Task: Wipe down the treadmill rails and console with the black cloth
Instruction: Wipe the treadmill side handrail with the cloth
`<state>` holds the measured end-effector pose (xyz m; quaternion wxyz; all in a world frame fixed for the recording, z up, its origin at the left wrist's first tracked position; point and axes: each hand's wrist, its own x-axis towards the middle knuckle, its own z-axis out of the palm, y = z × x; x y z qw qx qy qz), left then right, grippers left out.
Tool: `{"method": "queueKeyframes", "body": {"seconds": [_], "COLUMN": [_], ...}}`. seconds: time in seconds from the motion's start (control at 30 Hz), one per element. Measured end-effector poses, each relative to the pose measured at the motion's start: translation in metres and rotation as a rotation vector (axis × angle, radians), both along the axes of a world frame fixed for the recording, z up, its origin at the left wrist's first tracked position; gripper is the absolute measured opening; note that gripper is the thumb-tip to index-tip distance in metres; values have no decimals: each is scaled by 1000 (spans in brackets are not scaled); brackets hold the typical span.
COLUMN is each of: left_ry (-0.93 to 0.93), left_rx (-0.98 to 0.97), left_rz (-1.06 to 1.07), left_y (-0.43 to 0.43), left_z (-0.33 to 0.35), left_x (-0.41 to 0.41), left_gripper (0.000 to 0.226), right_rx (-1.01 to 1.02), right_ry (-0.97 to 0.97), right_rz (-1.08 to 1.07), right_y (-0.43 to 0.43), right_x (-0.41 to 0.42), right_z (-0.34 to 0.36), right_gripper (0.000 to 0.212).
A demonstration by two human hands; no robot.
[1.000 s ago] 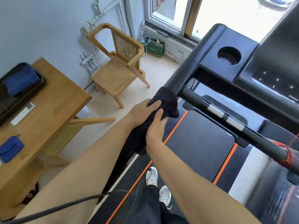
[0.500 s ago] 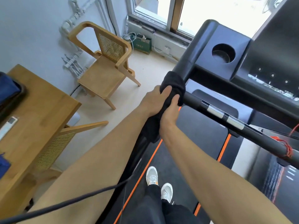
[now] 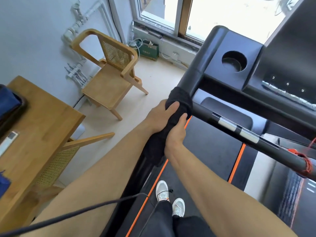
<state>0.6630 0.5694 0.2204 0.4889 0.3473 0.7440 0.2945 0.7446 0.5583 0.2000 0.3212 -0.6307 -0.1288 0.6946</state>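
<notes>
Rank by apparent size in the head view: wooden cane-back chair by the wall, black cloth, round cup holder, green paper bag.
1. The wooden cane-back chair.
2. The black cloth.
3. The round cup holder and green paper bag: too alike to rank.

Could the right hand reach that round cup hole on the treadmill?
Probably yes. The right hand grips the black cloth wrapped on the rail, and the cup hole sits just beyond, with nothing in between.

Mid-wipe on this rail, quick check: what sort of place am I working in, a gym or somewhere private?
Probably a private room in a home or small office, not a gym: a single treadmill stands beside a wooden desk and a cane-backed chair, under an ordinary window.
</notes>
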Motion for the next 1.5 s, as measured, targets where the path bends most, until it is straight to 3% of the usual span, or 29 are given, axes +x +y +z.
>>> {"method": "queueKeyframes", "body": {"seconds": [0.07,0.2,0.33,0.43,0.57,0.67,0.87,0.97,1.07,1.13,1.33,1.5], "left_ry": [8,52,-58,-121,-198,-192,-156,101,356,340,-69,-81], "left_rx": [3,-13,-56,-56,-76,-98,-44,-93,-134,-158,-144,-93], "left_rz": [3,4,84,130,208,224,154,41,-5,-15,102,52], "left_y": [9,-24,-62,-56,-15,29,144,145,127,150,289,334], "left_z": [3,10,11,17,24,26,31,30,28,25,39,36], "left_x": [2,7,4,4,6,7,11,19,27,23,12,11], "left_gripper": [52,46,47,44,46,49,50,50,34,33,46,59], "right_rx": [56,288,568,776,1028,1048,942,948,1022,1036,826,849], "right_ry": [-24,-291,-407,-547,-1093,-1331,-1513,-1515,-1446,-1449,-1538,-1532], "right_rz": [30,246,417,487,833,918,1057,1057,1101,1129,1120,1062], "right_y": [5,-28,-55,-41,8,64,187,189,175,198,327,369], "right_x": [-2,-2,4,3,8,12,24,31,38,35,19,24], "right_z": [5,26,32,31,18,17,28,31,28,30,41,45], "right_gripper": [49,24,65,66,63,67,78,76,70,73,79,65]}}
